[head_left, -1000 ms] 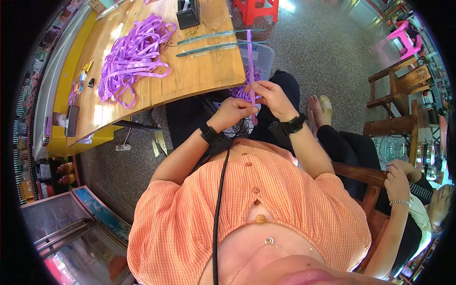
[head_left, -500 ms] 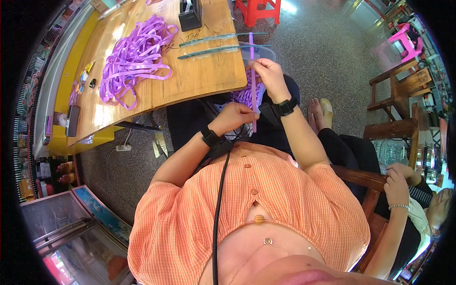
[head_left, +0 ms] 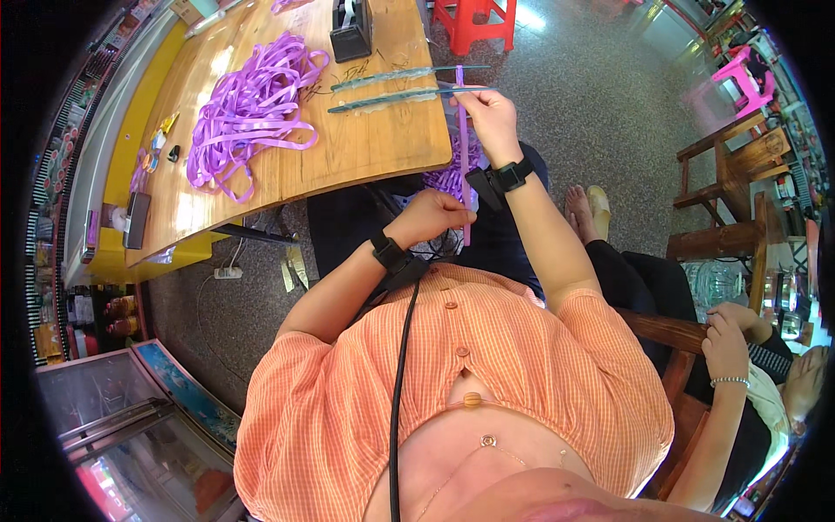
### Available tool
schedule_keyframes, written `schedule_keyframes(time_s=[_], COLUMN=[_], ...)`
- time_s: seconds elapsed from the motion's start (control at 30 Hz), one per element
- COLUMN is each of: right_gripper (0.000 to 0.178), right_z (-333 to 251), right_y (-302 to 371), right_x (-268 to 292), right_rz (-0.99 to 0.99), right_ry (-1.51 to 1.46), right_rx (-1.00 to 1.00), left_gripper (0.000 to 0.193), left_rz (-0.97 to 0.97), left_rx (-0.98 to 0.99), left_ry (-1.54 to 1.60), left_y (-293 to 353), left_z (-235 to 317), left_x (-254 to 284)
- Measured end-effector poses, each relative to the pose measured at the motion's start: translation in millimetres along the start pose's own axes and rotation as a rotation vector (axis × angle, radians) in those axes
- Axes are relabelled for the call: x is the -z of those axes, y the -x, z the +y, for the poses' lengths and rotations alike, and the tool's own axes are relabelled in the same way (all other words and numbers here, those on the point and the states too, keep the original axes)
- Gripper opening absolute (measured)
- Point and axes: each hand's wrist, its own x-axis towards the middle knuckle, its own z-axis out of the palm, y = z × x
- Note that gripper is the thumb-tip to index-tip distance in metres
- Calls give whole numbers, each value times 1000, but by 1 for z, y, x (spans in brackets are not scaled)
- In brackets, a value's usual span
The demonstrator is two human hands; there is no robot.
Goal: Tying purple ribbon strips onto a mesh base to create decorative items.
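A strip of purple ribbon [head_left: 464, 157] hangs from two thin dark-green sticks that jut past the table's right edge: the far stick [head_left: 383, 78] and the near stick [head_left: 378, 102]. My left hand [head_left: 432, 216] pinches the ribbon close to its lower end. At the near stick's tip, my right hand [head_left: 491, 120] has thumb and forefinger closed on the ribbon where it meets the stick. Below the table edge, partly behind the ribbon, lies a heap of small purple ribbon pieces [head_left: 442, 177] in a container that is mostly hidden.
The wooden table [head_left: 365, 143] bears a tangled pile of purple ribbon [head_left: 252, 113] and a black tape dispenser [head_left: 350, 35]. A red stool [head_left: 474, 26] stands beyond it. To my right are a wooden chair [head_left: 726, 165] and another person's hand [head_left: 726, 344].
My right hand has moved away from me, up along the ribbon to the near stick. My left hand stays near the ribbon's lower end.
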Motion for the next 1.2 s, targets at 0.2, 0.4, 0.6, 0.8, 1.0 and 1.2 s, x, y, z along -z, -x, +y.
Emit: schedule_keyframes(time_s=[0.2, 0.4, 0.6, 0.8, 1.0, 1.2], right_gripper=[18, 16, 18, 17, 21, 20], right_z=[-11, -24, -36, -46, -47, -43], right_y=[9, 17, 21, 24, 29, 26], right_x=[-10, 0, 2, 3, 10, 14], right_rz=[22, -105, -73, -74, -143, -175], right_ry=[-278, -249, -155, -15, -212, -365], right_rx=[-8, -179, -149, -74, -185, -274], left_gripper=[22, 22, 17, 18, 17, 20], left_rz=[-27, -35, -199, -262, -286, -262], left_rx=[-33, -47, -67, -202, -199, -239], left_ry=[66, 115, -62, -185, -137, -136], left_y=[0, 4, 35, 62, 60, 58], left_z=[-1, 4, 61, 100, 101, 96], left_x=[-1, -2, 9, 11, 6, 3])
